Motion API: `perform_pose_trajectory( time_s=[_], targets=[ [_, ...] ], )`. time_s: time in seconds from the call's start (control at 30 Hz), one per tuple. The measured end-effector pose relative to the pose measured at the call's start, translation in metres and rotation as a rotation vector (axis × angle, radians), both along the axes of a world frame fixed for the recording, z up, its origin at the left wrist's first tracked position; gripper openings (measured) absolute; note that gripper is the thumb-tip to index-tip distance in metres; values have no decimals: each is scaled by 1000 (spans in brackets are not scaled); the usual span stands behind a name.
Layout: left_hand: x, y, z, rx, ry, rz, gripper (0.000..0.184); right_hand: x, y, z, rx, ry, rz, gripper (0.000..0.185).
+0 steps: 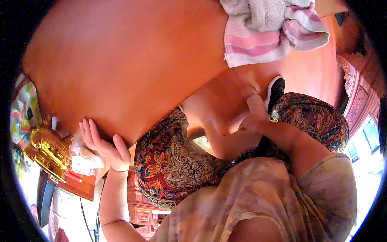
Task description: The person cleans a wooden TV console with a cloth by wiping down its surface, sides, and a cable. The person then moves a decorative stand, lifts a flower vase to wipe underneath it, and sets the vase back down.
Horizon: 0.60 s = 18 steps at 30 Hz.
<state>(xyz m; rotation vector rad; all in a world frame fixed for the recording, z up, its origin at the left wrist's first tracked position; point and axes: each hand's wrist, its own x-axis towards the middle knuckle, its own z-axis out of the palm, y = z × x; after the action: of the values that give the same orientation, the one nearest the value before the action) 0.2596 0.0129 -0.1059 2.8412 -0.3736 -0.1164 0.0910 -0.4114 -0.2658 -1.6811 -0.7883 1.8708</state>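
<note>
My left hand (pixel 105 147) is open, its fingers stretched out and thumb apart, resting at the near edge of a large reddish-brown wooden surface (pixel 121 68). Between my knees, my right hand (pixel 257 117) is low beside a darker brown wooden panel (pixel 219 99). Its fingers look partly curled, and what they close on, if anything, cannot be made out. A grey-white towel with pink stripes (pixel 258 44) lies crumpled at the far right of the wood.
At the left are a shiny gold object (pixel 50 149) and a crumpled white wrapper (pixel 86 159). My patterned trousers (pixel 173 161) and a black shoe (pixel 276 92) flank the panel. Carved wooden furniture (pixel 356 97) stands at the right.
</note>
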Motion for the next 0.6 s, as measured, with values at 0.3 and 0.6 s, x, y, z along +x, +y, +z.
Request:
perform_pose_trajectory(
  time_s=[0.3, 0.6],
  targets=[
    [-1, -5, 0, -10, -73, 56, 54, -11, 4, -63, -6, -82, 114, 27],
    [-5, -4, -5, 11, -203, 110, 58, 57, 59, -78, -113, -343, 410, 35]
  ],
)
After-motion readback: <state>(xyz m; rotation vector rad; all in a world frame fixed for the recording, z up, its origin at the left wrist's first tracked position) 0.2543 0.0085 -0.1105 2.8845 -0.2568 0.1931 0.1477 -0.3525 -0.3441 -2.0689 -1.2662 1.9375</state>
